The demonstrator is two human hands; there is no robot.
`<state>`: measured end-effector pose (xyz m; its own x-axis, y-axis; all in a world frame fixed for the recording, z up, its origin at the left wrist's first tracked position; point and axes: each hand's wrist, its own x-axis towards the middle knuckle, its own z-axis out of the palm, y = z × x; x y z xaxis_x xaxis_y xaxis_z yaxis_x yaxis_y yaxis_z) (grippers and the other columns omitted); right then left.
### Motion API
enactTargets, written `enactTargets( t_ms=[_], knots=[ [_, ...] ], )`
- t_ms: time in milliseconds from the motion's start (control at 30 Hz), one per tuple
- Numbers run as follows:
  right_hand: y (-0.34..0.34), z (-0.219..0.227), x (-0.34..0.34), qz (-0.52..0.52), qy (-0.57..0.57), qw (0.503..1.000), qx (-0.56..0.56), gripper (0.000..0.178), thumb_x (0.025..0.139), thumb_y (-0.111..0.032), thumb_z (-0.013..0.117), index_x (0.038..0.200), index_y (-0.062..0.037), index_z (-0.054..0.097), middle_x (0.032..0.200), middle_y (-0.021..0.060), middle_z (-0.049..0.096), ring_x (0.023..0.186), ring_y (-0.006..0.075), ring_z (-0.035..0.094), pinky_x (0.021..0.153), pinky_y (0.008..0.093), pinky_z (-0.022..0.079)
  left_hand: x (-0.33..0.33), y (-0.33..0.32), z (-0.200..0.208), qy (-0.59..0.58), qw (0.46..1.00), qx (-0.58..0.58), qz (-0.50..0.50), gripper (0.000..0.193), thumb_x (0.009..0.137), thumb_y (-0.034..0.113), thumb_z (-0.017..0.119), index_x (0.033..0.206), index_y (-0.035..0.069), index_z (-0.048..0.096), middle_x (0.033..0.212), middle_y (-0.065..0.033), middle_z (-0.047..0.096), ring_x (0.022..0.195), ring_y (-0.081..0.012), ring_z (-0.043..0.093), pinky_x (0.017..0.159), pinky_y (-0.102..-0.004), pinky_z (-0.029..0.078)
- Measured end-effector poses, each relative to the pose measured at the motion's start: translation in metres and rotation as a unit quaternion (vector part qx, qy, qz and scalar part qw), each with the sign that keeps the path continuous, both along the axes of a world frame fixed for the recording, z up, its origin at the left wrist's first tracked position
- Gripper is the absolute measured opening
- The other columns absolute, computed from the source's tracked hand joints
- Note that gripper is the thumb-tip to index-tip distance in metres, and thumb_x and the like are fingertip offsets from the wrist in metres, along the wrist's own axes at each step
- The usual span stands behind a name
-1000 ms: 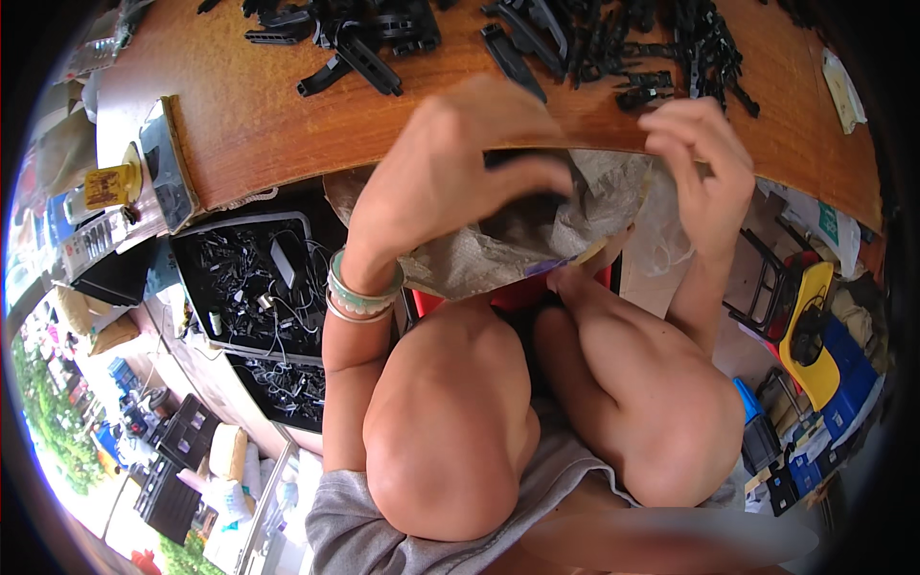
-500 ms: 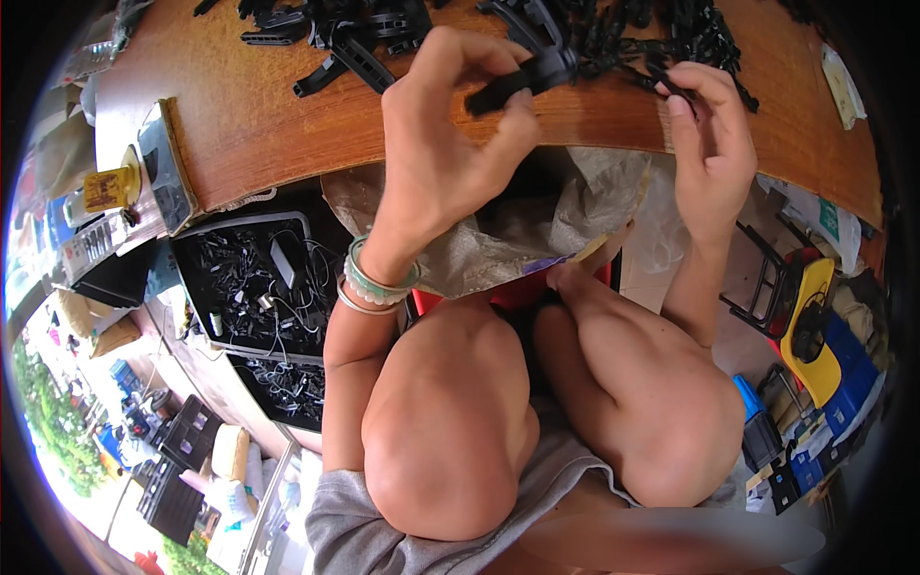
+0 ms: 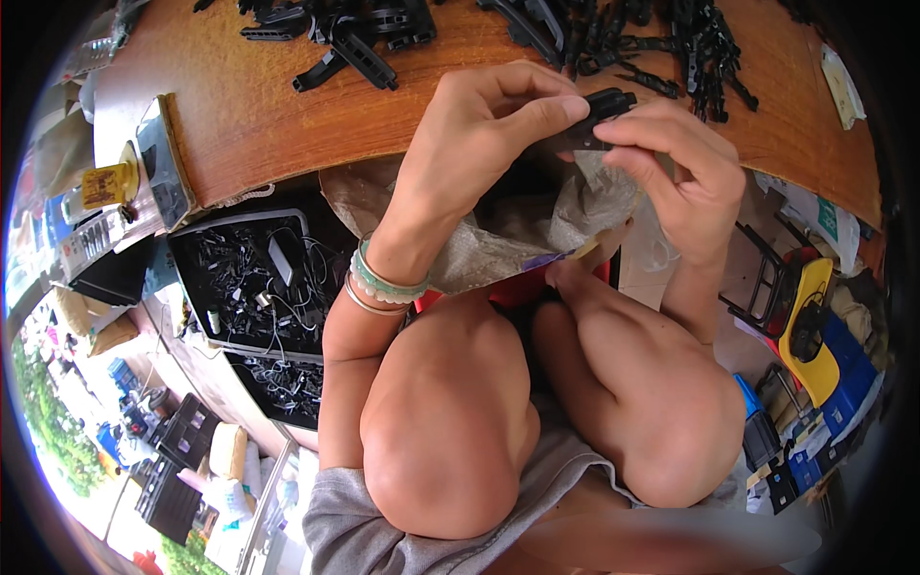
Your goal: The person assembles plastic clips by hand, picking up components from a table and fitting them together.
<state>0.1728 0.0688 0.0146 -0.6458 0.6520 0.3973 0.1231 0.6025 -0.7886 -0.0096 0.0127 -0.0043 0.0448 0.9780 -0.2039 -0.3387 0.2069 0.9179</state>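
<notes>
Over the table's near edge, my left hand (image 3: 489, 129) pinches a long black plastic part (image 3: 609, 102) between thumb and fingers. My right hand (image 3: 685, 177) is closed at the near side of that part, its fingertips touching it. The small thin black piece that was in the right hand is now hidden by the fingers. Beyond the hands, longer black plastic parts (image 3: 369, 57) lie in a loose heap on the wooden table (image 3: 240, 115). Smaller thin black pieces (image 3: 709, 67) are piled to the right of them.
Below the table edge an open woven sack (image 3: 470, 254) sits between the table and my knees. Black trays (image 3: 251, 283) of small parts and cables stand at the left. A yellow-topped stool (image 3: 815, 340) is at the right. A dark flat case (image 3: 165, 163) rests by the table's left end.
My left hand has brought the long black part right and nearer. My right hand has moved left with its small piece, so both hands now meet at the part.
</notes>
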Motion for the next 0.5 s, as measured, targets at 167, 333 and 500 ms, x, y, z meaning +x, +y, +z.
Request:
enactTargets(
  t_ms=[167, 333, 500],
  knots=[
    [-0.006, -0.008, -0.002, -0.062, 0.027, 0.997, 0.037, 0.018, 0.071, 0.006, 0.072, 0.088, -0.0001, 0.068, 0.075, 0.009, 0.064, 0.066, 0.0194, 0.061, 0.06, 0.0261, 0.047, -0.001, -0.012, 0.008, 0.161, 0.981, 0.103, -0.02, 0.032, 0.08, 0.006, 0.069, 0.111, -0.002, 0.064, 0.085, -0.0125, 0.068, 0.065, -0.0146, 0.064, 0.06, -0.0263, 0.05],
    [-0.01, -0.005, 0.002, -0.09, 0.012, 0.994, 0.056, 0.023, 0.071, 0.004, 0.073, 0.093, -0.0003, 0.067, 0.087, 0.0115, 0.064, 0.074, 0.0209, 0.062, 0.062, 0.027, 0.048, 0.0, -0.015, 0.011, 0.308, 0.935, 0.175, -0.009, 0.039, 0.076, 0.004, 0.069, 0.114, 0.002, 0.061, 0.079, -0.0187, 0.064, 0.065, -0.0296, 0.063, 0.055, -0.0343, 0.048],
    [-0.009, 0.002, 0.001, -0.096, -0.008, 0.993, 0.061, 0.03, 0.069, 0.002, 0.074, 0.098, 0.0006, 0.066, 0.092, 0.0124, 0.063, 0.076, 0.0223, 0.062, 0.063, 0.0278, 0.049, 0.001, -0.017, 0.012, 0.417, 0.853, 0.313, -0.012, 0.042, 0.076, 0.005, 0.067, 0.115, 0.0, 0.054, 0.074, -0.0155, 0.059, 0.065, -0.0365, 0.058, 0.052, -0.0415, 0.045]
  ],
)
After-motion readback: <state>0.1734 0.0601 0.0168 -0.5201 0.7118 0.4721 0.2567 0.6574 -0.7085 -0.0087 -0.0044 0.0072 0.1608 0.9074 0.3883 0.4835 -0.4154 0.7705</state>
